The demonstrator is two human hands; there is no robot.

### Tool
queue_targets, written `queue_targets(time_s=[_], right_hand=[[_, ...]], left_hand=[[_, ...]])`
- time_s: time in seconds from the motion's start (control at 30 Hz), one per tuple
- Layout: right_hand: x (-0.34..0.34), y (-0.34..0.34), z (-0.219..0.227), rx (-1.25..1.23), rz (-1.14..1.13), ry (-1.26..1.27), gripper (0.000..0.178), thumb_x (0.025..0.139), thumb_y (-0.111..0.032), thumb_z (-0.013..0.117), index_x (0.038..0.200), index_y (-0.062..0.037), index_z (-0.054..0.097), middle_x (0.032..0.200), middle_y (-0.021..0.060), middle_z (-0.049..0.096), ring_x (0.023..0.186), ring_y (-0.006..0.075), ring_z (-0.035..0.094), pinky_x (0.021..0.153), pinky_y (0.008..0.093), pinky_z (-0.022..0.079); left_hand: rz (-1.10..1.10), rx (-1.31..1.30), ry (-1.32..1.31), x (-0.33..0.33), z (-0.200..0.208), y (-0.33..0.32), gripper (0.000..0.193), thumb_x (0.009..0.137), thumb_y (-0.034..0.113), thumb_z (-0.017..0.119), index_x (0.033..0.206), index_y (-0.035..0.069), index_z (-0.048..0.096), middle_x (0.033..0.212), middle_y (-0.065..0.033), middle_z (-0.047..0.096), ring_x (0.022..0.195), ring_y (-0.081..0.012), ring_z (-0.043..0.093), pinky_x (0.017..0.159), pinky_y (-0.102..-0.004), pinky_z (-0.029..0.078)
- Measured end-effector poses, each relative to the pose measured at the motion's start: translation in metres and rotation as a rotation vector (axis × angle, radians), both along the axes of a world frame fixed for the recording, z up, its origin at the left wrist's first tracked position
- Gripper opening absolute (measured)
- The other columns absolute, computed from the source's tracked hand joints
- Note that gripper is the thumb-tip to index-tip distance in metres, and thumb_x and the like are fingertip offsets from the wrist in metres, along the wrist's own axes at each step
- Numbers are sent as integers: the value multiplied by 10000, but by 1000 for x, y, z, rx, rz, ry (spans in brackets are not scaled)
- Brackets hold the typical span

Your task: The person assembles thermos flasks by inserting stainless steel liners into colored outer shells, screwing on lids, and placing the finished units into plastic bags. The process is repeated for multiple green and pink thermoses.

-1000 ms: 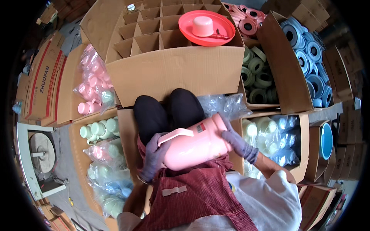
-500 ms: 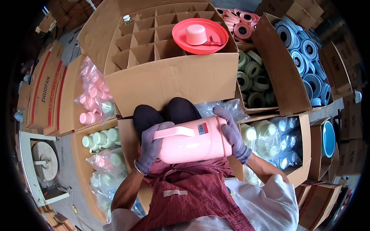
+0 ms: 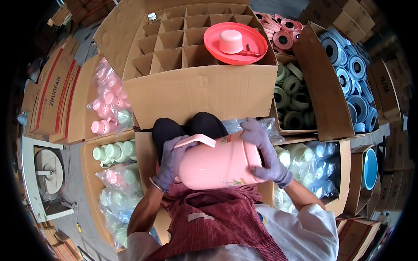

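Observation:
A pink thermos jug [image 3: 209,165] lies on its side above my lap, its handle turned upward and a printed flower pattern low on its wall. My left hand [image 3: 171,160], in a grey-purple glove, is closed round the rounded end by the handle. At the other end, my gloved right hand [image 3: 269,152] grips the rim, where a dark opening shows. Beyond the jug stands a divided carton [image 3: 204,91]. A red plastic dish [image 3: 213,48] rests on its dividers, with a pink cup [image 3: 230,41] and a small red tool [image 3: 249,53] in it.
Bagged pink jugs [image 3: 104,111] and light green jugs [image 3: 114,151] fill boxes at left. Boxes at right hold green rings [image 3: 291,91], blue rings [image 3: 357,67] and bagged jugs [image 3: 300,158]. A blue basin [image 3: 369,168] stands far right; a small clear bottle [image 3: 152,17] is in the divided carton.
The jug has rolled, so its label has moved up and away and the flower pattern shows. My right hand has shifted onto the rim, and the dark opening has come into sight.

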State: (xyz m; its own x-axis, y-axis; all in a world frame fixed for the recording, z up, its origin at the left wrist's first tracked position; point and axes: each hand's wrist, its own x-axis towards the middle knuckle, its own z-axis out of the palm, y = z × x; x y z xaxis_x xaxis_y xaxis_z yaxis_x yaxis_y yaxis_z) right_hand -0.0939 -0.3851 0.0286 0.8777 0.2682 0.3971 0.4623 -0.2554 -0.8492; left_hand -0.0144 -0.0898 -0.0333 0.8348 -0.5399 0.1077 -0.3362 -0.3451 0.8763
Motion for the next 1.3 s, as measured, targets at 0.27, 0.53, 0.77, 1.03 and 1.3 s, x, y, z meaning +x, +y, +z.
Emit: queue_targets(time_s=[0.27,0.53,0.77,1.03,1.3], right_hand=[[-11,7,-106,914,-263,632,529,912,-280,562,1365,-25,465,1262,91,550,1143,190,549,1028,318,435],[13,-13,20,-209,266,-151,1043,659,-652,749,1455,-59,430,1468,238,344,1362,437,303,1096,563,254],[29,12,70,-229,498,-232,1004,588,-646,780,1373,-75,521,1464,256,361,1317,491,338,1045,639,236],[11,8,-11,141,24,-16,754,655,-380,723,1302,-54,515,1346,205,451,1301,388,407,1108,497,289],[10,21,-98,1116,-208,546,422,895,-203,528,1288,-49,506,1218,95,563,1149,215,558,1022,344,469]], left_hand=[[68,35,-435,1,22,-13,227,883,106,543,1013,-18,682,936,-165,702,866,-242,708,797,-302,539],[-216,-254,560,-9,4,3,262,949,82,524,1196,1,559,1105,-73,649,1026,-127,609,900,-288,493],[-293,-415,721,-46,22,-8,347,966,39,504,1313,32,515,1254,-91,588,1138,-102,553,959,-295,458],[-41,333,-347,16,2,16,179,881,130,571,962,21,688,847,-61,685,753,-118,643,669,-275,496],[82,-24,-416,7,62,-15,195,794,65,639,978,14,683,945,-146,693,960,-358,650,949,-423,500]])
